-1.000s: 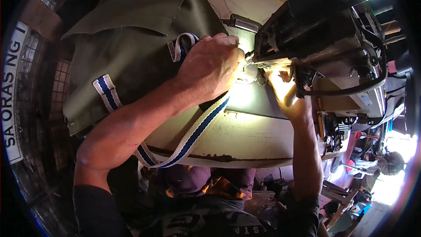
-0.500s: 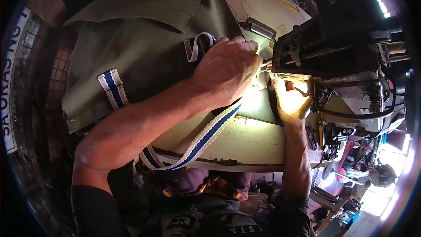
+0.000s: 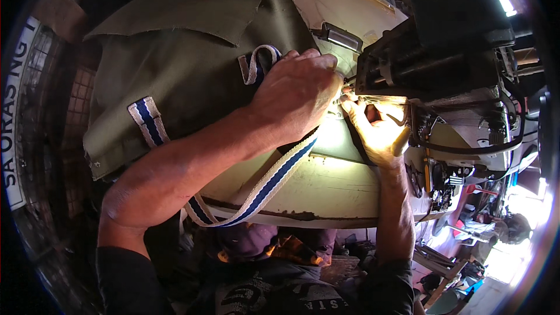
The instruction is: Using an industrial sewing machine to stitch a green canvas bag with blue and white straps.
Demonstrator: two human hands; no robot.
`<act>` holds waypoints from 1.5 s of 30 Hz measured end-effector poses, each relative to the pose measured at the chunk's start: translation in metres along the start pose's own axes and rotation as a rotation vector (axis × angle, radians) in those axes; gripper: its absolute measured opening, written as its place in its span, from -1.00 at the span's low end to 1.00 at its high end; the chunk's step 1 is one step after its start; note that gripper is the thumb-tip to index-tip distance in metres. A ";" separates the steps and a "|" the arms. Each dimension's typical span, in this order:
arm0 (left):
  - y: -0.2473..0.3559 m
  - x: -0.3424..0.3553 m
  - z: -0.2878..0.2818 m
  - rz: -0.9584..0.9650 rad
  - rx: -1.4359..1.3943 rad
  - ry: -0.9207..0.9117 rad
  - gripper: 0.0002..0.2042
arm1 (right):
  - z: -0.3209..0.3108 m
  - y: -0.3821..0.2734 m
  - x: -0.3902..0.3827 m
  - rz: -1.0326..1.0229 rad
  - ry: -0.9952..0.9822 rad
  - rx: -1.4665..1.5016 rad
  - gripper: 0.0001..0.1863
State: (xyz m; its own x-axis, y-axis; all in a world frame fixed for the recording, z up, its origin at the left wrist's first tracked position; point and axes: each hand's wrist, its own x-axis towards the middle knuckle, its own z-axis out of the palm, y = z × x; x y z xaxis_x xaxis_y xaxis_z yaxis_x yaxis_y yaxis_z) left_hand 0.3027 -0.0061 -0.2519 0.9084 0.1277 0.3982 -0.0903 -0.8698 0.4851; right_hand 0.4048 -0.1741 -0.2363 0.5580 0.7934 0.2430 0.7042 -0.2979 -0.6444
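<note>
My left hand (image 3: 300, 93) is closed, back of the hand up, beside the needle area of a dark sewing machine (image 3: 431, 64). Its fingertips are hidden behind the hand, so what they pinch does not show. Under bright light, my right hand (image 3: 382, 137) reaches up to the same spot. Its thumb and fingers pinch close to the left fingertips; anything between them is too small to make out. Olive-green fabric (image 3: 192, 76) lies left of the machine, beneath my left hand and forearm. A white webbing strap with a blue stripe (image 3: 280, 175) loops from the fabric below my left forearm.
A small lamp (image 3: 342, 37) sits behind my left hand. The worn, pale tabletop (image 3: 280, 195) curves along the near side. A black cable (image 3: 466, 151) bends around the machine's right side. Clutter and bright window light are at the lower right.
My right hand has shifted left, bringing its fingertips nearer to those of my left hand. My left hand keeps its closed pose; the whole view has shifted slightly.
</note>
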 end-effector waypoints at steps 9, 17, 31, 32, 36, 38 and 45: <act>0.002 0.003 -0.002 -0.015 0.039 -0.046 -0.97 | 0.003 0.012 0.002 -0.328 0.082 0.089 -0.88; 0.005 0.005 -0.007 -0.016 0.005 -0.038 -0.91 | 0.015 0.035 -0.002 -0.280 0.134 0.280 -0.96; 0.007 0.007 -0.007 -0.014 -0.130 -0.026 -0.91 | 0.008 0.030 -0.007 -0.115 0.032 0.169 -0.86; 0.006 0.007 -0.008 -0.014 -0.116 -0.038 -0.90 | 0.008 0.030 -0.007 -0.134 0.008 0.154 -0.86; 0.008 0.007 -0.010 -0.023 -0.079 -0.049 -0.85 | 0.015 0.041 -0.005 0.015 -0.013 0.301 -0.88; 0.008 0.007 -0.012 -0.044 -0.053 -0.083 -0.89 | 0.017 0.045 -0.005 -0.014 0.020 0.384 -0.88; 0.004 0.006 -0.010 -0.076 -0.091 -0.074 -0.87 | 0.013 0.042 -0.006 -0.080 0.055 0.381 -0.88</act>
State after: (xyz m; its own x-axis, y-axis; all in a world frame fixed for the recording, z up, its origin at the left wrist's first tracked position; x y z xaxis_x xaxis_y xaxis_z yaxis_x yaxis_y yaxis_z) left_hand 0.3037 -0.0042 -0.2399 0.9413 0.1530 0.3010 -0.0542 -0.8115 0.5818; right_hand 0.4248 -0.1846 -0.2741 0.5381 0.7735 0.3349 0.5388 -0.0101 -0.8424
